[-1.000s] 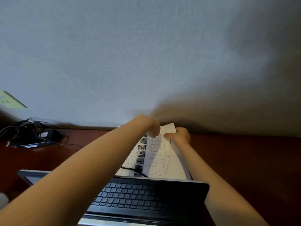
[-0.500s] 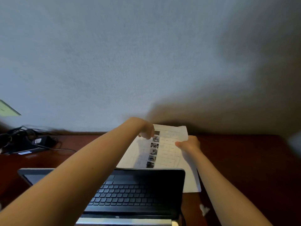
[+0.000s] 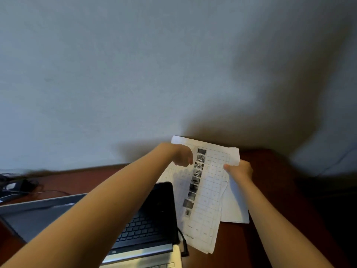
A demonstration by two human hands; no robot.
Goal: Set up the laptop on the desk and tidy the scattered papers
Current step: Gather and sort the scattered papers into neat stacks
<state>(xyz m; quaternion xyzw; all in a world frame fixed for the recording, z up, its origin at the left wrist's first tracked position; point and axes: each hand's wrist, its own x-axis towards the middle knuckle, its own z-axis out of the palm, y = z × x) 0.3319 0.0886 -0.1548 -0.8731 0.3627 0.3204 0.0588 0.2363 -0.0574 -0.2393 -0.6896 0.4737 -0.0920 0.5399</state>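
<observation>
My left hand (image 3: 183, 156) and right hand (image 3: 240, 170) pinch the light, floppy papers (image 3: 209, 192) by both side edges, near the back edge of the desk (image 3: 274, 190).

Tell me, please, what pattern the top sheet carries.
Top sheet: white, gridded, one column of dark photos; head view.

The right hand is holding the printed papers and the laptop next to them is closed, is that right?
Not quite. The laptop is open, not closed: the head view shows its keyboard uncovered. The rest stands: the right hand holds the printed papers next to it.
</observation>
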